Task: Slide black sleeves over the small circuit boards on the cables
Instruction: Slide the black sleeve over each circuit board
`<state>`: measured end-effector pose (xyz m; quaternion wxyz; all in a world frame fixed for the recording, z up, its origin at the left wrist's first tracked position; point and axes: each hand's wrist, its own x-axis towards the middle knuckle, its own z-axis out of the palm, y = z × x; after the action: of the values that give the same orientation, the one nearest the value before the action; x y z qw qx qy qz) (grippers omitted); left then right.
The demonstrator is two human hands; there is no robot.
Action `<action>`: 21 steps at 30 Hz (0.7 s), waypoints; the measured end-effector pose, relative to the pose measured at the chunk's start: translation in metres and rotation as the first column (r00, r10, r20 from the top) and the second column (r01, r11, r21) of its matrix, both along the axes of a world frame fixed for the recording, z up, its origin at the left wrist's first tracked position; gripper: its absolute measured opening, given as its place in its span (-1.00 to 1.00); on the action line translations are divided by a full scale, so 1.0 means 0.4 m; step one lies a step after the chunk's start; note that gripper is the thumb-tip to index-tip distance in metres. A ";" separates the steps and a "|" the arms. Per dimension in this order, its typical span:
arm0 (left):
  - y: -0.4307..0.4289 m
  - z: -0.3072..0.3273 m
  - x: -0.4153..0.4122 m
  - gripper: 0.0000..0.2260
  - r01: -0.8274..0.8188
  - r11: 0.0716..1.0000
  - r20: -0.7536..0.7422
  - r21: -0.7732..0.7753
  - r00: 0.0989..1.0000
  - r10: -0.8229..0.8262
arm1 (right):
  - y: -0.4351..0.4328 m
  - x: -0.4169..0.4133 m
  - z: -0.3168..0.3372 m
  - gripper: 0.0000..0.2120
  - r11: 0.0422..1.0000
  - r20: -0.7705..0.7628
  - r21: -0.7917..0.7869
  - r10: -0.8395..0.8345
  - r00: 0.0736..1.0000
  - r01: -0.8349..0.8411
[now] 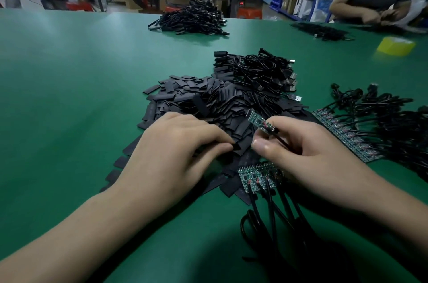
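A heap of flat black sleeves (208, 99) lies in the middle of the green table (69, 97). My left hand (176, 150) lies on the near side of the heap, its fingertips pinching one black sleeve (237, 146). My right hand (308, 153) grips a black cable just behind a small green circuit board (257, 119), which points up and to the left above the heap. Below my right hand, several more boards on cables (257, 177) lie side by side on the table.
A row of joined boards with cables (347, 136) lies at the right. Bundles of black USB cables (261, 69) sit behind the sleeves, with another pile (192, 17) farther back. A yellow tape roll (396, 46) stands at the right. Another person's hands (379, 15) work at the far right.
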<state>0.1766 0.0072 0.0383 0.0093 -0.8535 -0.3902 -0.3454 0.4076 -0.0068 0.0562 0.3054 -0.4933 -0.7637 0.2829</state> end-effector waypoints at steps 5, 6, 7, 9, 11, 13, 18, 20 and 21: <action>-0.021 -0.011 0.018 -0.93 0.187 0.927 0.402 -0.326 0.914 -0.043 | -0.012 -0.016 0.002 -0.86 0.999 -0.030 0.026 0.025 0.999 -0.024; -0.023 -0.012 0.020 -0.92 0.212 0.913 0.444 -0.349 0.895 -0.038 | -0.012 -0.018 0.000 -0.87 0.999 -0.040 0.028 0.027 0.999 -0.026; -0.025 -0.012 0.020 -0.92 0.218 0.913 0.456 -0.345 0.889 -0.040 | -0.012 -0.018 -0.001 -0.87 0.999 -0.056 0.027 0.029 0.998 -0.027; -0.028 -0.008 0.021 -0.89 0.178 0.948 0.394 -0.263 0.917 -0.062 | -0.009 -0.017 -0.003 -0.87 1.000 -0.088 0.016 0.028 0.996 -0.027; -0.033 0.001 0.020 -0.78 0.123 0.980 0.278 -0.157 0.958 -0.075 | -0.007 -0.015 -0.007 -0.86 0.999 -0.114 -0.001 0.032 0.993 -0.033; -0.035 0.003 0.021 -0.72 0.090 0.992 0.201 -0.085 0.977 -0.071 | -0.006 -0.012 -0.011 -0.84 0.999 -0.122 -0.014 0.046 0.992 -0.048; -0.029 0.000 0.019 -0.76 0.082 0.972 0.352 -0.221 0.936 0.001 | -0.002 -0.002 -0.008 -0.61 0.997 -0.124 0.000 0.079 0.989 -0.079; -0.025 -0.002 0.015 -0.76 0.114 0.933 0.462 -0.342 0.885 0.061 | 0.003 0.009 -0.004 -0.56 0.997 -0.162 -0.034 0.061 0.985 -0.068; -0.023 -0.003 0.013 -0.76 0.125 0.923 0.488 -0.364 0.870 0.074 | 0.005 0.016 -0.001 -0.55 0.997 -0.149 -0.048 0.052 0.987 -0.060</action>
<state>0.1816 -0.0018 0.0370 -0.2622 -0.7272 -0.4279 -0.4683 0.4140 -0.0046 0.0559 0.3401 -0.4573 -0.7448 0.3473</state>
